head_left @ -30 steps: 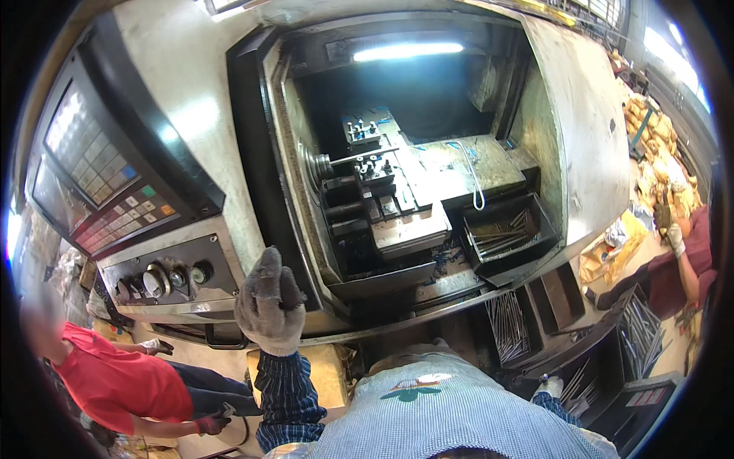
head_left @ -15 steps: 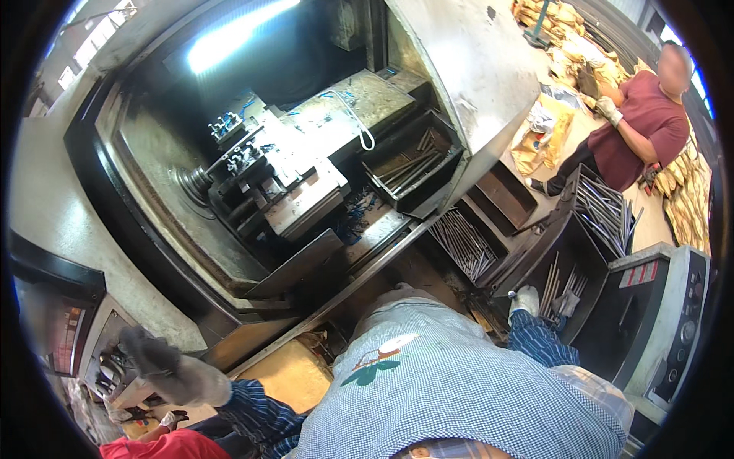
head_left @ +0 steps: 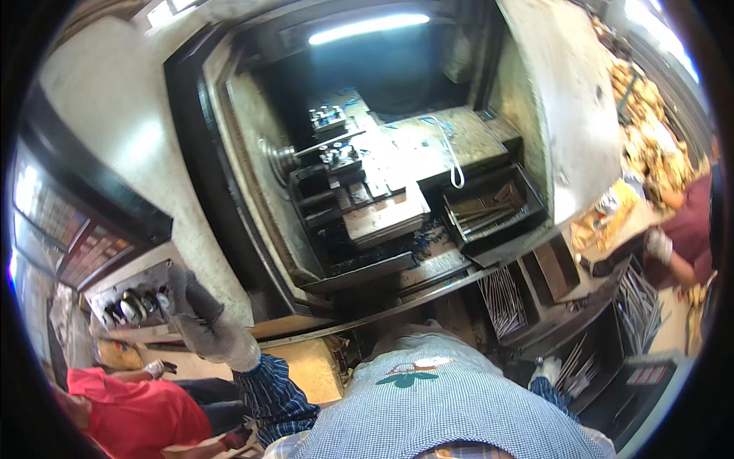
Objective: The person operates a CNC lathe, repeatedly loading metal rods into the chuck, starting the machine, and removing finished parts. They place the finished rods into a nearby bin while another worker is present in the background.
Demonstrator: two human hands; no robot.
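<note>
Head view | knob panel [head_left: 130,300] at left | gloved left hand [head_left: 210,321] overlapping its edge, fingers extended, thumb slightly apart, contact unclear | chuck [head_left: 281,159] inside lathe [head_left: 382,210], slim rod [head_left: 326,144] jutting rightward from it | metal rods [head_left: 502,306] bunched below | gloved right hand [head_left: 547,370], finger state cannot be told, beside loose rods [head_left: 570,370] in dark bin [head_left: 608,336]

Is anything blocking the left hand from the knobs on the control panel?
Nothing visible stands between the left hand and the knobs. Its gloved fingers overlap the right end of the control panel in this view; whether they touch it is unclear.
</note>
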